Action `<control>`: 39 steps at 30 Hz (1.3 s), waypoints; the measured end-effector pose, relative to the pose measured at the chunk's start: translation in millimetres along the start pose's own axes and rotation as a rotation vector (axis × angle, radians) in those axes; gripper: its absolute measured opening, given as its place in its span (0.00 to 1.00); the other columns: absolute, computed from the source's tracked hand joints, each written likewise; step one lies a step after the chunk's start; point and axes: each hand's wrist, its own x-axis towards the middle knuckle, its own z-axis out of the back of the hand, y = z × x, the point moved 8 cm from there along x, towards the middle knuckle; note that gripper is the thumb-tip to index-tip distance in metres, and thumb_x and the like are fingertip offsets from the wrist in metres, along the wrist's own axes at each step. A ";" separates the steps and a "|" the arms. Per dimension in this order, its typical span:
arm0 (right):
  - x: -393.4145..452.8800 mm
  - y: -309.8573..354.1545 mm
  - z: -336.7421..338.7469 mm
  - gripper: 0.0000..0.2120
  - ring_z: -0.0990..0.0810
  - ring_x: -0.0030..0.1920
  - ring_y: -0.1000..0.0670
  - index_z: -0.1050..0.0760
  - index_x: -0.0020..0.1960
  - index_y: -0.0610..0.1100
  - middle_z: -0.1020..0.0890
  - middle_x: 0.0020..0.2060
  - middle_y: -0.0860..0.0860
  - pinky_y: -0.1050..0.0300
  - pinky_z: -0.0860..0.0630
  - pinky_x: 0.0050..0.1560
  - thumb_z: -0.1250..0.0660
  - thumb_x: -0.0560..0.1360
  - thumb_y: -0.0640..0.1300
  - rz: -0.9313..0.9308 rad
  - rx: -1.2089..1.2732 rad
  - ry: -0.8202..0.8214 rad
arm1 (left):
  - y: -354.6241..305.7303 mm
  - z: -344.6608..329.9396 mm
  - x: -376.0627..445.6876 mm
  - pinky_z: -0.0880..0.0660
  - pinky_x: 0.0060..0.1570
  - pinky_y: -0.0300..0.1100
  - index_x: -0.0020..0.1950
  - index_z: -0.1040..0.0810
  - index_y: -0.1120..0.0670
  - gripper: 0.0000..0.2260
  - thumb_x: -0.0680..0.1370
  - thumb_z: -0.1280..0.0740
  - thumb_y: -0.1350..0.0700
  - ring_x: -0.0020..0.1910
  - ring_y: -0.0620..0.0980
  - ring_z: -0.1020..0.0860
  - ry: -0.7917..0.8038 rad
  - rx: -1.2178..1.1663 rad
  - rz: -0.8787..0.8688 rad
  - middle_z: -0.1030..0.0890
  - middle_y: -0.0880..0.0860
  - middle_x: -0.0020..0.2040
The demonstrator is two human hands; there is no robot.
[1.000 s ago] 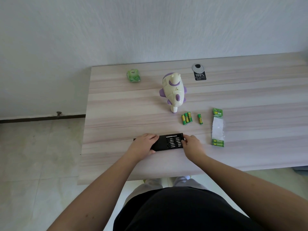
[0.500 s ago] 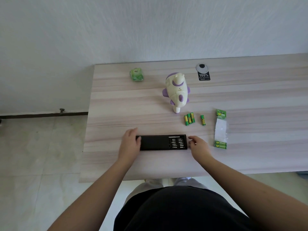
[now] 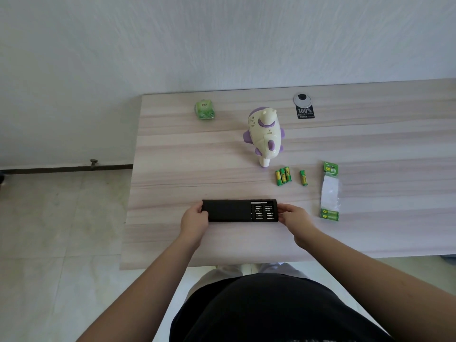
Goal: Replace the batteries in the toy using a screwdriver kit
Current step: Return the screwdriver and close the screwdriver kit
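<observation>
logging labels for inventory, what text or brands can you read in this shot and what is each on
"100%": black tag under the grey round cable cap, far side of the table; the small line under it is too blurred.
"GP": green end of the battery pack, right of the screwdriver kit.
Loose batteries: print too small.
Green packet: red mark unreadable.
Toy: no text seen.

Toy (image 3: 264,134) behind screwdriver kit (image 3: 239,210) (batteries (image 3: 283,176) between them, rightward).

Wood-grain table (image 3: 370,149) is set against a white textured wall (image 3: 222,40). Pale tiled floor (image 3: 54,230) is seen left of the table, edged by dark skirting (image 3: 61,168).
</observation>
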 end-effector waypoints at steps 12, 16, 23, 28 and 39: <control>6.6 -11.2 -3.3 0.23 0.20 0.57 0.47 0.22 0.62 0.41 0.16 0.51 0.48 0.49 0.29 0.67 0.46 0.75 0.27 -0.014 0.022 0.004 | -6.4 -7.9 -2.9 0.29 0.58 0.41 0.74 0.32 0.56 0.22 0.79 0.41 0.60 0.64 0.53 0.26 -0.035 0.080 -0.017 0.27 0.52 0.70; 6.9 -11.7 -3.4 0.23 0.20 0.58 0.47 0.22 0.62 0.42 0.16 0.51 0.49 0.48 0.29 0.67 0.46 0.75 0.27 -0.009 0.014 0.007 | -7.6 -9.2 -5.3 0.30 0.66 0.46 0.75 0.34 0.56 0.24 0.79 0.41 0.59 0.67 0.54 0.28 -0.041 0.080 0.002 0.29 0.53 0.72; 7.3 -11.3 -4.1 0.22 0.21 0.58 0.46 0.22 0.62 0.42 0.16 0.51 0.49 0.47 0.30 0.68 0.45 0.75 0.28 -0.004 -0.001 0.028 | -9.5 -12.5 -8.0 0.29 0.65 0.48 0.75 0.34 0.55 0.24 0.78 0.41 0.59 0.65 0.54 0.27 -0.054 0.071 -0.001 0.27 0.53 0.70; 1.1 -5.4 -4.1 0.22 0.22 0.58 0.48 0.22 0.63 0.46 0.16 0.53 0.51 0.55 0.30 0.64 0.44 0.77 0.30 0.024 -0.049 0.023 | -9.8 -15.3 -10.5 0.29 0.63 0.45 0.75 0.34 0.55 0.23 0.78 0.41 0.59 0.65 0.54 0.27 -0.054 0.077 -0.001 0.28 0.53 0.70; -3.3 -0.2 -2.7 0.21 0.23 0.58 0.48 0.22 0.63 0.45 0.17 0.51 0.51 0.53 0.32 0.66 0.44 0.77 0.30 0.022 -0.055 0.032 | -16.5 -23.3 -14.7 0.31 0.67 0.46 0.74 0.33 0.56 0.22 0.79 0.41 0.59 0.68 0.55 0.29 -0.045 0.105 0.011 0.28 0.53 0.71</control>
